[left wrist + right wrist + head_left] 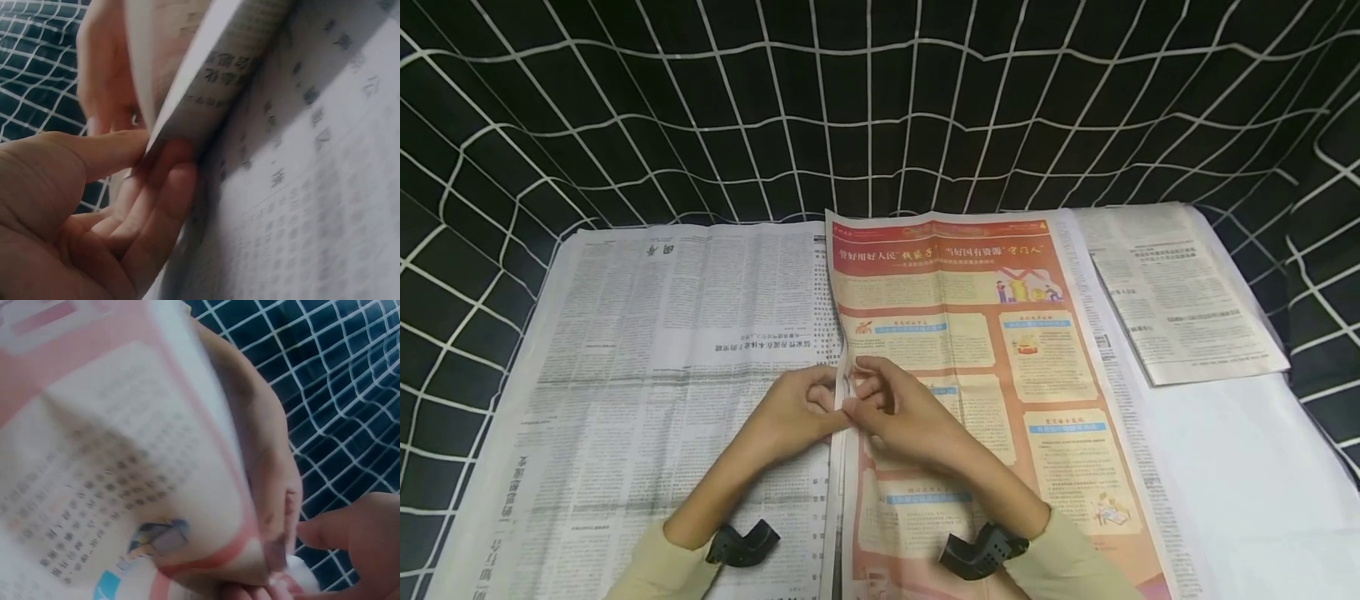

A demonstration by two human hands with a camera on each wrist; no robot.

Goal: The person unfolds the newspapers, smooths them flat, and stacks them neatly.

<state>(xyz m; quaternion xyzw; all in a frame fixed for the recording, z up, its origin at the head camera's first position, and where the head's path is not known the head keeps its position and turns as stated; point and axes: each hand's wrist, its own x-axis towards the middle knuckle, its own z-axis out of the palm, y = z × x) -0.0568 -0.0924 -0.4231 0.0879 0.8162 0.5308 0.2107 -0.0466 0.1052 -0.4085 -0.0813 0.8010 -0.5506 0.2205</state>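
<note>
As we look down on the counter (pixel 1247 475), our left hand (pixel 795 419) and right hand (pixel 906 412) meet near the middle, thumb tips close together. Our left hand pinches the raised edge (pixel 195 69) of the red-bordered newspaper page (pixel 992 383), thumb on one side and curled fingers on the other. Our right hand also pinches that edge, its fingers bent around the paper. From our hands, the red-bordered newspaper page spreads from 12 to 5 o'clock, with its red headline banner (pixel 940 242) at 1 o'clock. A black-and-white newspaper page (pixel 655 375) lies flat at 9 o'clock, alongside the raised edge; we cannot tell whether the two are joined. Between 2 and 3 o'clock we find a folded newspaper (pixel 1195 317), and a dark, grid-patterned backdrop (pixel 850 100) rises at 12 o'clock beyond the papers. Black wrist mounts (pixel 745 543) and pale sleeves (pixel 1060 558) show at roughly 7 and 4 o'clock.
</note>
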